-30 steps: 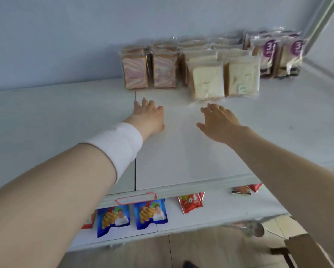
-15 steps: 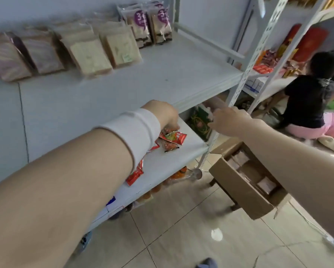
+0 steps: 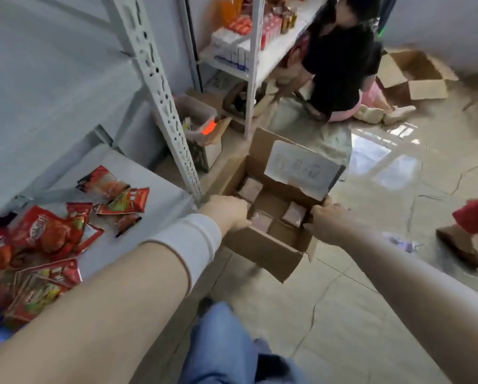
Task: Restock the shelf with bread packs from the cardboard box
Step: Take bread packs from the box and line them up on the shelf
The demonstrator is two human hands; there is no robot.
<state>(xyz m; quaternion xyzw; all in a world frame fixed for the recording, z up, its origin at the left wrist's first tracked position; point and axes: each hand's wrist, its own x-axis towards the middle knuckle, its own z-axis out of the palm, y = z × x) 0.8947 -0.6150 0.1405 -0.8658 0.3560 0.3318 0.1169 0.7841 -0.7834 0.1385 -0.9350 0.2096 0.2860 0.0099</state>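
Observation:
The open cardboard box (image 3: 265, 246) stands on the floor beside the shelf upright (image 3: 160, 87). Several pinkish bread packs lie inside it, one at the back left (image 3: 250, 187), one on the right (image 3: 294, 213) and one in the middle (image 3: 260, 221). My left hand (image 3: 226, 214) is at the box's left wall, its fingers curled down into the box and hidden. My right hand (image 3: 329, 223) is at the right rim under the raised flap (image 3: 301, 169), fingers curled beside the right pack. The bread shelf is out of view.
A low shelf (image 3: 154, 187) at left carries red snack packets (image 3: 46, 231). A seated person in black (image 3: 340, 56) is by a second rack (image 3: 251, 62). An open carton (image 3: 415, 76) lies beyond, and someone's foot (image 3: 456, 248) is at right. My knee in jeans (image 3: 221, 342) is below.
The view swung from the bread shelf down and right to the floor. Both hands left the shelf and dropped to the cardboard box, one at each side.

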